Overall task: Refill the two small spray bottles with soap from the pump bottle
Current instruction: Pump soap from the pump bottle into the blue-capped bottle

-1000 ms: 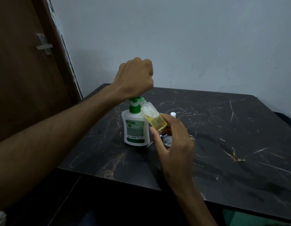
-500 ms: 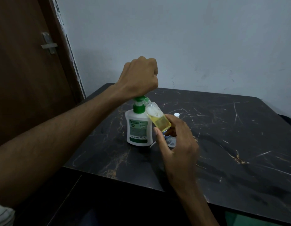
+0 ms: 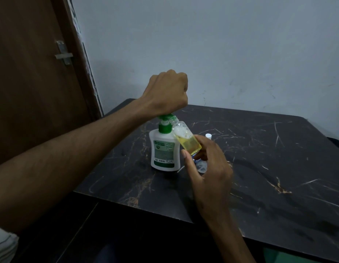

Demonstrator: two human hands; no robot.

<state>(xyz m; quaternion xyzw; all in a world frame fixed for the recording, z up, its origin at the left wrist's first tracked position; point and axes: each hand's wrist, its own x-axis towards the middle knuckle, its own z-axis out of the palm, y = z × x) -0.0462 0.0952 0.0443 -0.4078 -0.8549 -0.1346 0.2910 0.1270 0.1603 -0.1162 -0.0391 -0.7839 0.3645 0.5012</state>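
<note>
The left hand (image 3: 167,93), fisted with forearm reaching across, presses on the green head of the pump bottle (image 3: 164,151) standing on the bench (image 3: 278,168). Just right of it, the right hand (image 3: 208,168) pinches a tilted small spray bottle (image 3: 186,138), mouth at the nozzle.

The wide right half of the dark marble table (image 3: 269,168) lies bare, open to a reach from the near edge or the right. The left part is crowded: the pump bottle (image 3: 163,150) stands upright there, the left hand (image 3: 167,93) on top of its pump and the forearm slanting across the near-left approach. Just right of it, the right hand (image 3: 208,168) holds a tilted small spray bottle (image 3: 186,139) against the spout, hiding small clear items behind it. A white cap (image 3: 208,136) sits just beyond. The wall (image 3: 221,44) closes the far side, the door (image 3: 32,82) the left.
</note>
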